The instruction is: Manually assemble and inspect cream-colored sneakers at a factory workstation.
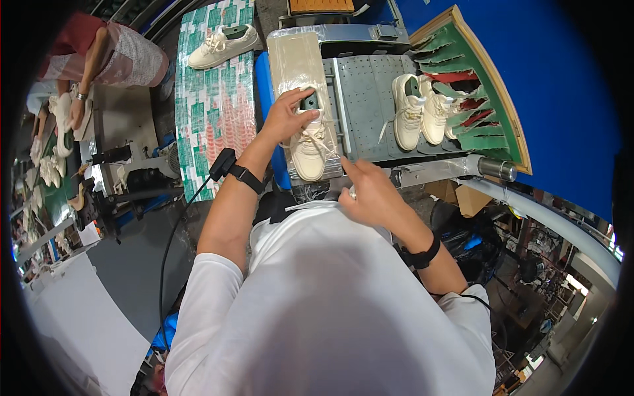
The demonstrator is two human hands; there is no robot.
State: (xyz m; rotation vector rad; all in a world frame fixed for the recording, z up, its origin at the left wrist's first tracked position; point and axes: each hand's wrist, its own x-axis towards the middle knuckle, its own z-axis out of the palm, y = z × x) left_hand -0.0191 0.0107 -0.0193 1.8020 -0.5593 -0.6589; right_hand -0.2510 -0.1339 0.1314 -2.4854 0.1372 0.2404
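A cream lace-up sneaker (pixel 308 155) stands toe toward me on a beige board wrapped in clear film (pixel 290 56). My left hand (pixel 288 117) grips it round the collar, fingers at the heel and thumb across the opening. Inside the opening a dark green last (pixel 309 101) shows. Loose lace ends lie across the front of the shoe. Just right of the toe, my right hand (pixel 374 194) is closed, index finger pointing at the laces. A small pale bit shows between its fingers; what it holds is mostly hidden.
Cream sneakers (pixel 409 112) stand on a grey conveyor (pixel 366 99) at right, by a wood-framed opening with torn green strips (pixel 485 99). Another sneaker (pixel 223 46) sits on a taped board (pixel 214 125) at left. Beyond it, a co-worker's hand (pixel 77 112) is among pale shoe parts.
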